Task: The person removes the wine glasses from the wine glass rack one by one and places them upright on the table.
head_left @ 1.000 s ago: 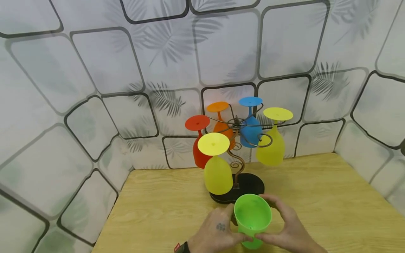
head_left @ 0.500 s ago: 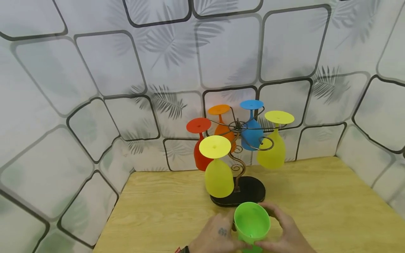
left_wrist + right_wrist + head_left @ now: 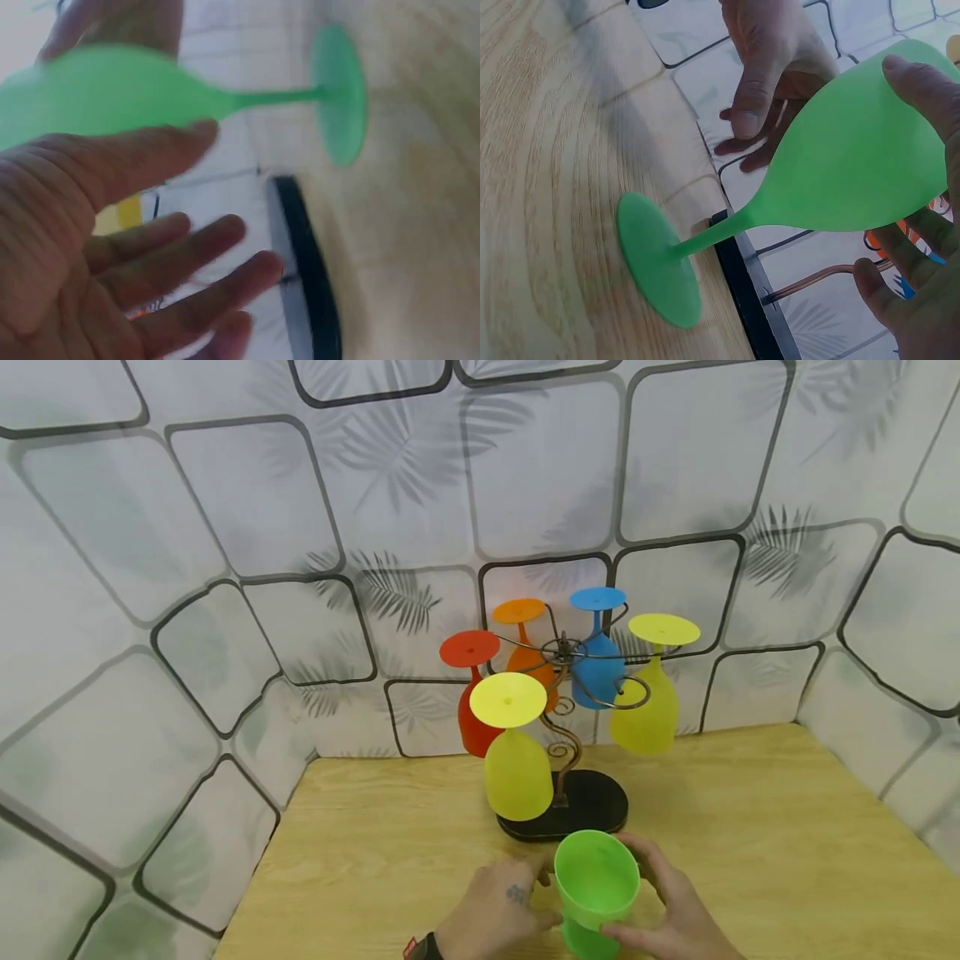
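A green plastic goblet (image 3: pixel 597 875) is upright close over the table, its bowl opening facing up and its stem and foot below. My right hand (image 3: pixel 670 906) grips the bowl from the right, thumb (image 3: pixel 919 86) on the near side and fingers (image 3: pixel 900 255) round the far side. At the left of the bowl is my left hand (image 3: pixel 491 906), its fingers relaxed and spread apart. The left wrist view shows its thumb (image 3: pixel 161 154) overlapping the bowl (image 3: pixel 112 94). The goblet's round foot (image 3: pixel 656 259) shows whole in the right wrist view.
Behind the hands stands a wire rack (image 3: pixel 570 747) on a black base (image 3: pixel 600 802). Goblets hang upside down from it: red (image 3: pixel 474 718), orange (image 3: pixel 525 667), blue (image 3: pixel 597 668), and two yellow ones (image 3: pixel 517 777). A patterned sheet (image 3: pixel 405 460) backs the wooden table (image 3: pixel 375 827).
My left hand has loosened from the green goblet and shifted slightly left. My right hand keeps its grip. The rack and its hanging goblets have stayed put.
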### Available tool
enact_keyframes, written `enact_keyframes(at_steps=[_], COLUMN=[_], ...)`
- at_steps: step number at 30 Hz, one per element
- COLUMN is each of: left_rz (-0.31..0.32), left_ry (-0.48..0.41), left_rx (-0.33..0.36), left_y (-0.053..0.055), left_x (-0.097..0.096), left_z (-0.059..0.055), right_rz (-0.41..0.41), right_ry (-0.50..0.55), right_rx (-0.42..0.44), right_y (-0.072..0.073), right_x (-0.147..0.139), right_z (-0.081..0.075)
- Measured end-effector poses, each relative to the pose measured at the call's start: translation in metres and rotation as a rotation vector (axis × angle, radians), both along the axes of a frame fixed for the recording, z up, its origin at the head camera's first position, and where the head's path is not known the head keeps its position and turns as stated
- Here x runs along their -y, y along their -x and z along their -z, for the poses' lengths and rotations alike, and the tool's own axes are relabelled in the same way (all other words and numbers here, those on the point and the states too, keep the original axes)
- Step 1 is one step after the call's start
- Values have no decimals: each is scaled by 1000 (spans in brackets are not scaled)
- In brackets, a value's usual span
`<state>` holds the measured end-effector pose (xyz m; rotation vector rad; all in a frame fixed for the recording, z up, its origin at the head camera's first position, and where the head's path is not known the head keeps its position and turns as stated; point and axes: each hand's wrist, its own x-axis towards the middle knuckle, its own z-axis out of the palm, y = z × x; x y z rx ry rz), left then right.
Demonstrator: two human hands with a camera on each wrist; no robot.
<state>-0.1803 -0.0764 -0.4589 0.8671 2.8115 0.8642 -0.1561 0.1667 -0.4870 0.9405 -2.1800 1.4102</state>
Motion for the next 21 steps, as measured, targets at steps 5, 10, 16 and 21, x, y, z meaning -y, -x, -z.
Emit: enact_keyframes(at_steps=[5,10,16,21], left_rz=[-205,-352,-397,-308], left_ry=[-27,-163,-409,-514], left_rx=[-3,-56,-236,-372], left_y=[8,13,19,23], left_x=[32,66,74,60], left_z=[-20,-42,-64,-74], right_rz=[-24,-13,17,27], right_ry=[13,12,-6,-34], right_rx=[-16,-24,5,-2], right_y=[2,1,-1,0], right_x=[1,3,1,1], right_z=[-2,1,1,-1])
